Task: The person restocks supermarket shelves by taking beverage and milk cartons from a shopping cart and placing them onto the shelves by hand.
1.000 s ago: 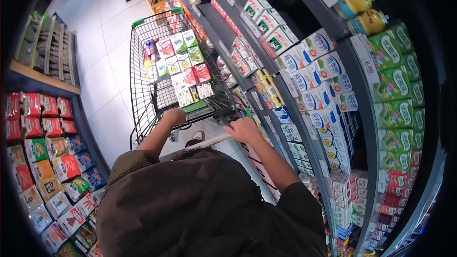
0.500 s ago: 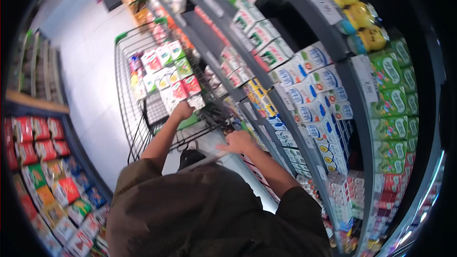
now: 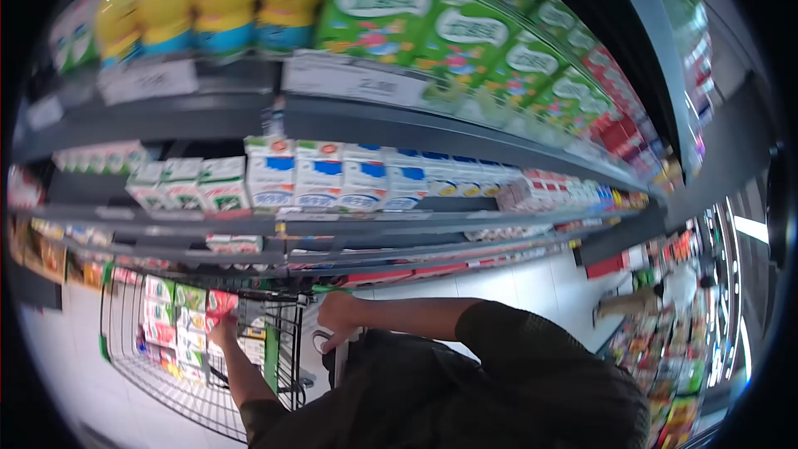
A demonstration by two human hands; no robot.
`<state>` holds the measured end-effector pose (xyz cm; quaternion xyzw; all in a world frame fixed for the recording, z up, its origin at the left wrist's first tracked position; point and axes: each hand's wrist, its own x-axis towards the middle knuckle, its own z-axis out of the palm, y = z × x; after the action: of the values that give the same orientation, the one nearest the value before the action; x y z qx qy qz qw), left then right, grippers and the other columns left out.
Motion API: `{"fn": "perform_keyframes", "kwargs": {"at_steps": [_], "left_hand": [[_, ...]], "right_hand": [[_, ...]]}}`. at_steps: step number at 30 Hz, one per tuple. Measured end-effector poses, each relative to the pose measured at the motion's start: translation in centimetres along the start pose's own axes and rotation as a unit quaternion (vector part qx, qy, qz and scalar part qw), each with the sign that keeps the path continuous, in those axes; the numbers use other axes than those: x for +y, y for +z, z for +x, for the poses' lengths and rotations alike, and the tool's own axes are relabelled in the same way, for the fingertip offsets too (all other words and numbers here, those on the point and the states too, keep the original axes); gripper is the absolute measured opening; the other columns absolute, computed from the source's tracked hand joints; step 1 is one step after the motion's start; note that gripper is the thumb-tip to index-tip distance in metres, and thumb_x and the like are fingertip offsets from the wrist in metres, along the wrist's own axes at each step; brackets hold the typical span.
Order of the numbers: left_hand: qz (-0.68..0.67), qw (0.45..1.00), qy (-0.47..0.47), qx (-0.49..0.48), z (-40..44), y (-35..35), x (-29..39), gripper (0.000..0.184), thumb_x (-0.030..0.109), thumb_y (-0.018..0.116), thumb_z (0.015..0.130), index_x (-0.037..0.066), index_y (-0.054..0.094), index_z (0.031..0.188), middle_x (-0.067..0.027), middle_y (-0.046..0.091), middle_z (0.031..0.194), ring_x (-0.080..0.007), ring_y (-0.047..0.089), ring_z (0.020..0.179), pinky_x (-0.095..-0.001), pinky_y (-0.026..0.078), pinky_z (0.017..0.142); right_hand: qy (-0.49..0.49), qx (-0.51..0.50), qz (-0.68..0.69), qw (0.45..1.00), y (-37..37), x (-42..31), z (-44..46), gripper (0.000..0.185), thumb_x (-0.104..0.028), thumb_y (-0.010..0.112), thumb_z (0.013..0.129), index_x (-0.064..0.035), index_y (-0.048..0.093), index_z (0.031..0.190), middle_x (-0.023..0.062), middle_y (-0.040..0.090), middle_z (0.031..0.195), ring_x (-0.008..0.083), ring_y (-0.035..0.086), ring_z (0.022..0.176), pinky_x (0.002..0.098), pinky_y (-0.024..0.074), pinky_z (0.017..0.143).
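My left hand (image 3: 223, 333) reaches over the wire shopping cart (image 3: 108, 347), its fingers closed at the lower edge of a red carton (image 3: 221, 303). Beside that carton, white, green and red cartons (image 3: 160, 313) stand in rows in the cart. My right hand (image 3: 337, 318) is closed round the end of the cart handle (image 3: 341, 357), close to my body. The fingertips of my left hand are blurred and partly hidden.
Shelves stretch across the view, with yellow bottles (image 3: 224, 2), green boxes (image 3: 378, 12) and white-blue milk cartons (image 3: 320, 176) above the cart. At the right are packaged goods (image 3: 665, 357) and another person (image 3: 636, 303) in the distance. Pale floor tiles (image 3: 75, 366) show at the left.
The view has swung to the right, facing the shelves more squarely. My left hand has moved from the handle area into the cart and taken hold of the red carton. My right hand stays at the handle.
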<state>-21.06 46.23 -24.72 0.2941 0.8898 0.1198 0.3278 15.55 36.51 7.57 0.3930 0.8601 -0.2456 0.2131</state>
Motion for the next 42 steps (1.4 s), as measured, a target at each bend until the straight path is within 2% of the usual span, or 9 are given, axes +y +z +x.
{"fn": "perform_keyframes", "kwargs": {"at_steps": [11, 17, 19, 21, 27, 30, 33, 37, 42], "left_hand": [[-0.359, 0.902, -0.034, -0.237, 1.3, -1.1, -2.6, 0.045, 0.040, 0.084, 0.080, -0.003, 0.072, 0.082, -0.0061, 0.067, 0.072, -0.0173, 0.060, 0.054, -0.0365, 0.046, 0.040], [-0.278, 0.960, 0.011, -0.008, -3.1, 0.8, -4.4, 0.064, 0.055, 0.081, 0.076, -0.003, 0.071, 0.098, -0.0176, 0.073, 0.076, -0.0321, 0.072, 0.070, -0.0463, 0.058, 0.063], [0.239, 0.876, 0.390, 0.152, -5.2, 0.3, -6.4, 0.064, 0.058, 0.078, 0.077, -0.003, 0.071, 0.094, -0.0236, 0.072, 0.075, -0.0364, 0.072, 0.068, -0.0516, 0.056, 0.061], [0.224, 0.845, 0.451, 0.181, -7.6, -0.6, -7.5, 0.067, 0.053, 0.077, 0.081, -0.013, 0.067, 0.087, -0.0209, 0.070, 0.071, -0.0303, 0.071, 0.064, -0.0501, 0.056, 0.058], [-0.428, 0.871, 0.159, -0.183, -11.0, -0.2, -5.4, 0.027, 0.015, 0.071, 0.087, 0.002, 0.048, 0.082, -0.0085, 0.055, 0.070, -0.0181, 0.058, 0.060, -0.0344, 0.050, 0.047], [-0.343, 0.901, 0.240, -0.117, -17.3, -2.5, -2.5, 0.037, 0.006, 0.065, 0.084, 0.001, 0.040, 0.111, -0.0134, 0.054, 0.102, -0.0213, 0.063, 0.081, -0.0358, 0.058, 0.053], [-0.383, 0.751, 0.531, -0.086, -28.8, -10.1, 5.1, 0.025, 0.022, 0.073, 0.089, 0.002, 0.065, 0.101, -0.0129, 0.064, 0.096, -0.0208, 0.056, 0.078, -0.0331, 0.047, 0.079], [-0.261, 0.717, 0.644, 0.055, -29.7, -11.2, 7.4, 0.023, 0.007, 0.075, 0.077, 0.004, 0.072, 0.099, -0.0169, 0.070, 0.104, -0.0281, 0.064, 0.098, -0.0406, 0.050, 0.092], [-0.437, 0.762, 0.465, -0.113, -40.8, -10.4, 12.9, 0.040, 0.008, 0.068, 0.083, 0.000, 0.052, 0.119, -0.0155, 0.062, 0.109, -0.0258, 0.065, 0.092, -0.0361, 0.057, 0.076]], "right_hand": [[-0.023, 0.052, 0.007, 0.998, 1.3, 0.4, 0.2, 0.077, -0.079, 0.065, 0.073, -0.0033, 0.077, 0.078, 0.0198, 0.072, 0.080, 0.0386, 0.072, 0.078, 0.0483, 0.0566, 0.071], [-0.022, 0.068, 0.003, 0.997, 2.7, 0.7, 0.9, 0.076, -0.078, 0.064, 0.073, -0.0044, 0.078, 0.083, 0.0188, 0.074, 0.082, 0.0376, 0.072, 0.083, 0.0490, 0.0566, 0.074], [-0.018, 0.063, 0.002, 0.998, 2.3, 0.8, 0.7, 0.076, -0.078, 0.064, 0.073, -0.0044, 0.078, 0.084, 0.0189, 0.074, 0.083, 0.0378, 0.072, 0.083, 0.0491, 0.0566, 0.074], [-0.015, 0.059, -0.003, 0.998, 1.9, 0.4, 0.3, 0.074, -0.076, 0.066, 0.073, -0.0036, 0.078, 0.082, 0.0196, 0.073, 0.084, 0.0388, 0.072, 0.081, 0.0487, 0.0570, 0.075], [-0.053, 0.156, 0.008, 0.986, 4.1, 0.8, 1.2, 0.068, -0.071, 0.071, 0.072, -0.0043, 0.077, 0.087, 0.0186, 0.074, 0.090, 0.0369, 0.072, 0.089, 0.0475, 0.0564, 0.082], [-0.046, 0.139, 0.011, 0.989, 3.4, 0.6, 0.7, 0.069, -0.070, 0.070, 0.073, -0.0032, 0.078, 0.091, 0.0213, 0.075, 0.095, 0.0368, 0.073, 0.092, 0.0483, 0.0570, 0.083], [-0.070, 0.209, 0.041, 0.975, 4.5, 1.1, 0.7, 0.062, -0.061, 0.073, 0.077, -0.0011, 0.073, 0.090, 0.0209, 0.073, 0.091, 0.0381, 0.071, 0.087, 0.0500, 0.0549, 0.077], [-0.106, 0.389, 0.296, 0.866, 4.3, 1.2, -0.5, 0.055, -0.051, 0.075, 0.085, -0.0003, 0.061, 0.101, 0.0130, 0.064, 0.081, 0.0306, 0.066, 0.079, 0.0428, 0.0520, 0.070], [-0.042, 0.307, 0.682, 0.663, 3.3, 2.6, -4.4, 0.067, -0.052, 0.067, 0.097, -0.0009, 0.049, 0.135, 0.0089, 0.061, 0.107, 0.0162, 0.062, 0.087, 0.0327, 0.0523, 0.070]]}}
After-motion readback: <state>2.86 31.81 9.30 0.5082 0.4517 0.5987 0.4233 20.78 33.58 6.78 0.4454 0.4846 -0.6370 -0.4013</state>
